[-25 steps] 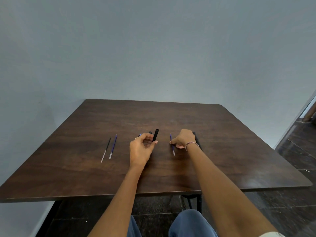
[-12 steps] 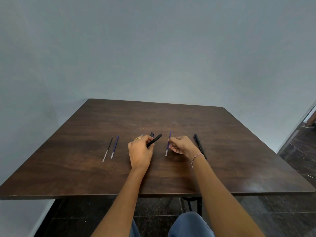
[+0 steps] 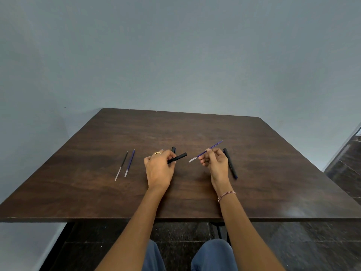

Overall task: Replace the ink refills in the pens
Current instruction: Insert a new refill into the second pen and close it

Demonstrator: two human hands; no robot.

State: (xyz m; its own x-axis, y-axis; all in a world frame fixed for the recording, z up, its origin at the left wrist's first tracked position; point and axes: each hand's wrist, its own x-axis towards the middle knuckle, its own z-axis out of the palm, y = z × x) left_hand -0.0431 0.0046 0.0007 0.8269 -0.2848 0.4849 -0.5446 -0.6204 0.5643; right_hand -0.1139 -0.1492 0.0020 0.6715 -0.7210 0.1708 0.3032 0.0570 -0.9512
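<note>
Left hand [image 3: 159, 169] palm down, low over the desk [image 3: 195, 130], fingers curled round one end of a black barrel [image 3: 179, 157]; the free end of the barrel sticks out to the right and slightly away, toward the other hand. Gold ring [image 3: 157, 152] on one left finger. Right hand [image 3: 215, 163] raised a little off the desk, thumb and fingertips pinching a blue refill [image 3: 215, 145] near its middle, other fingers loosely curled. The refill is tilted: pale end low and pointing left at the open end of the barrel, tip end high and to the right. The two are near but apart, a gap between them, refill not in the barrel. Beaded bracelet [image 3: 227, 194] on the right wrist. Just behind the left fingers a short black piece [image 3: 173, 149] lies on the desk, mostly hidden; cannot tell if it is a cap or a pen part. Just right of the right hand a whole black pen [image 3: 232, 167] lies flat, running near to far. Well left of the left hand two loose spares lie side by side, nearly parallel, not touching: black spare [image 3: 121, 166] on the left, blue spare [image 3: 129, 163] on the right. Desk is dark wood, with a plain grey-blue wall [image 3: 175, 55] behind. Knees in blue trousers [image 3: 213, 255] show below the near edge.
</note>
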